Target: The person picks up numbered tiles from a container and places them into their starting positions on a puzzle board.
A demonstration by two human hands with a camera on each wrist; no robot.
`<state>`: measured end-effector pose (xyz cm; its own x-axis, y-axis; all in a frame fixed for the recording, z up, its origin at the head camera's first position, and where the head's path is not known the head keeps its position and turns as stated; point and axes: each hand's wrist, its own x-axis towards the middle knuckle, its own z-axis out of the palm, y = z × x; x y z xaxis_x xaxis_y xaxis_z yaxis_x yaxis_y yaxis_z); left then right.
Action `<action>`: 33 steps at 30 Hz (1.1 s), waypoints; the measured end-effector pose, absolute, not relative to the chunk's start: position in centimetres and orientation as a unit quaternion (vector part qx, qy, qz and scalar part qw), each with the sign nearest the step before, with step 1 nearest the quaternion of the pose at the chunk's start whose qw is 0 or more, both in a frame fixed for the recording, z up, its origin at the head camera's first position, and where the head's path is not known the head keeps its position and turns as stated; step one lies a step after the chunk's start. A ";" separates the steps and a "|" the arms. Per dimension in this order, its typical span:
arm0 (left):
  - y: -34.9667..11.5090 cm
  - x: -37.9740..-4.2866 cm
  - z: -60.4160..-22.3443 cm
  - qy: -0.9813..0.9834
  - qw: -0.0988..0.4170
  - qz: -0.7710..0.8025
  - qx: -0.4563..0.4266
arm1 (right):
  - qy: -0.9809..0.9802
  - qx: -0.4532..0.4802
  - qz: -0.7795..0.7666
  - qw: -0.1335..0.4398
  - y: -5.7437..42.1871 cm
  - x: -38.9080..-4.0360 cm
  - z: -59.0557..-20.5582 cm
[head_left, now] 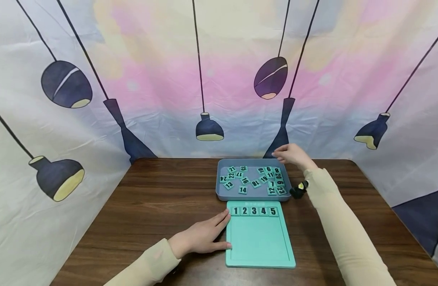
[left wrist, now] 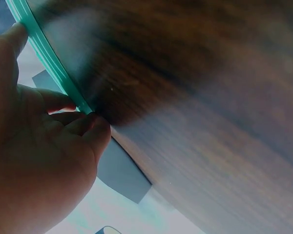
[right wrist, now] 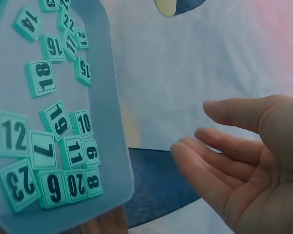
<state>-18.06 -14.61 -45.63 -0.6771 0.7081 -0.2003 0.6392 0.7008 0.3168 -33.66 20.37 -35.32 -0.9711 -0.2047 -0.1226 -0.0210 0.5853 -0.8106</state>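
My left hand (head_left: 204,235) rests at the left edge of a mint-green board (head_left: 260,242), its fingers and thumb touching the rim. In the left wrist view the fingertips meet the board's green edge (left wrist: 51,63). Number tiles 1 to 5, such as tile 3 (head_left: 254,211), lie in a row along the board's top. My right hand (head_left: 293,155) hovers above the far right corner of a grey-blue tray (head_left: 252,196). Nothing lies between its thumb and loosely bent fingers in the right wrist view. Several green number tiles, among them tile 18 (right wrist: 40,79), are scattered in the tray.
The tray stands just behind the board on a dark wooden table (head_left: 161,198). A cloth backdrop (head_left: 161,79) printed with lamps hangs behind the table's far edge. A small black object (head_left: 297,190) shows under the right wrist, beside the tray.
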 end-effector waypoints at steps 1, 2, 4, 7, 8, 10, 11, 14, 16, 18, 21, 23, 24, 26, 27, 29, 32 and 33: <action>-14.6 -18.1 -45.6 0.910 0.155 0.110 0.370 | 0.885 -0.057 -0.451 0.101 20.1 -34.1 -35.5; -14.6 -18.1 -45.6 0.910 0.155 0.109 0.370 | 0.887 -0.051 -0.448 0.101 20.0 -34.5 -35.8; -14.5 -18.1 -45.6 0.909 0.155 0.109 0.370 | 0.891 -0.041 -0.441 0.100 19.6 -35.2 -36.7; -14.5 -18.1 -45.6 0.908 0.158 0.108 0.373 | 0.892 -0.017 -0.440 0.105 19.4 -35.8 -38.5; -14.5 -18.1 -45.6 0.908 0.158 0.107 0.374 | 0.893 -0.012 -0.437 0.108 19.3 -35.9 -39.1; -14.5 -18.1 -45.8 0.908 0.158 0.106 0.374 | 0.892 0.000 -0.438 0.110 19.2 -36.1 -40.2; -14.5 -18.1 -45.8 0.908 0.158 0.106 0.374 | 0.893 0.005 -0.436 0.109 19.2 -36.1 -40.6; -14.5 -18.1 -45.9 0.909 0.153 0.104 0.374 | 0.895 0.003 -0.432 0.106 19.2 -36.1 -41.5; -14.5 -18.1 -45.9 0.909 0.152 0.104 0.374 | 0.892 0.000 -0.440 0.108 19.1 -36.0 -42.1; -14.6 -18.0 -45.9 0.908 0.152 0.105 0.375 | 0.888 -0.003 -0.446 0.116 19.0 -36.0 -42.5; -14.6 -17.9 -45.7 0.908 0.154 0.107 0.375 | 0.889 -0.004 -0.441 0.124 18.7 -36.0 -43.0; -14.5 -17.8 -45.6 0.907 0.154 0.108 0.376 | 0.893 -0.002 -0.431 0.128 18.5 -36.2 -43.1; -14.5 -17.7 -45.6 0.908 0.153 0.107 0.376 | 0.895 -0.001 -0.427 0.130 18.4 -36.4 -43.2; -14.5 -17.7 -45.5 0.908 0.152 0.107 0.375 | 0.898 0.005 -0.421 0.129 18.1 -36.7 -43.4; -14.6 -17.7 -45.5 0.909 0.151 0.106 0.374 | 0.898 0.008 -0.420 0.128 18.0 -36.9 -43.5; -14.6 -17.7 -45.5 0.909 0.149 0.106 0.374 | 0.903 0.005 -0.414 0.117 17.9 -37.0 -43.7; -14.6 -17.8 -45.5 0.910 0.150 0.106 0.372 | 0.906 0.007 -0.407 0.112 17.6 -37.2 -43.9; -14.7 -17.8 -45.5 0.910 0.150 0.106 0.372 | 0.907 0.005 -0.406 0.113 17.5 -37.3 -43.9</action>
<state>-17.79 -14.67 -45.51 -0.6787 0.7084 -0.1935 0.6447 0.7010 0.3050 -37.25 17.53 -43.95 -0.9745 -0.0820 -0.2090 0.1015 0.6698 -0.7356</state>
